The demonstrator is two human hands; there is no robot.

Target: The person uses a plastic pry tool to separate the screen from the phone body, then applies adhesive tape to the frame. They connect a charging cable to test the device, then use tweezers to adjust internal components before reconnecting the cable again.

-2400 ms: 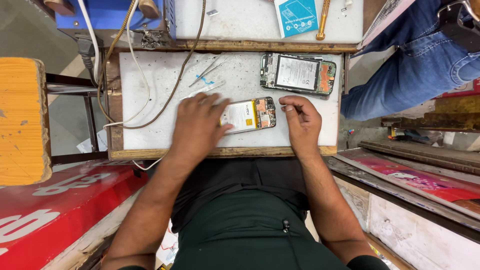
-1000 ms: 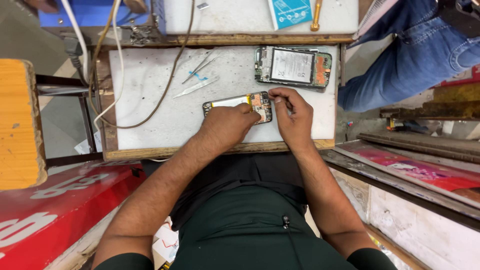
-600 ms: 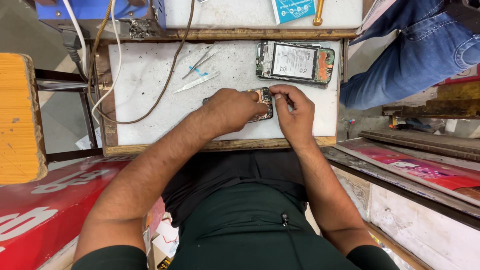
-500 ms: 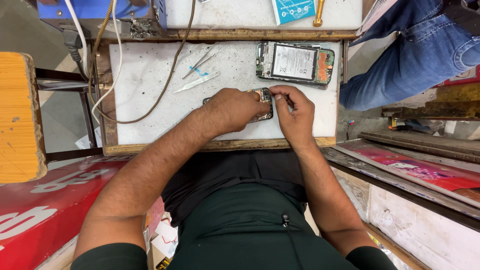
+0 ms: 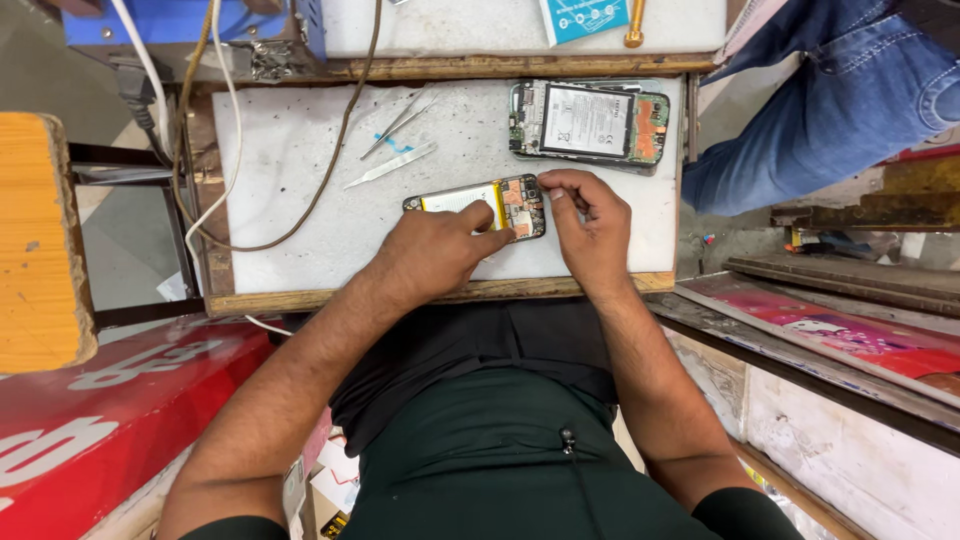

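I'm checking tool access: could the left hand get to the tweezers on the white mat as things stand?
Probably yes. The tweezers lie bare on the white mat beyond the left hand, nothing over them; but that hand rests on the opened phone.

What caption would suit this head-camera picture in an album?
Left hand steadies an opened phone on a white mat while right hand touches its end.

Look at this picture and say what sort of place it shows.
Most likely a small phone-repair bench. An opened phone lies under both hands, a second opened phone beyond it, and tweezers and cables on the white work board.
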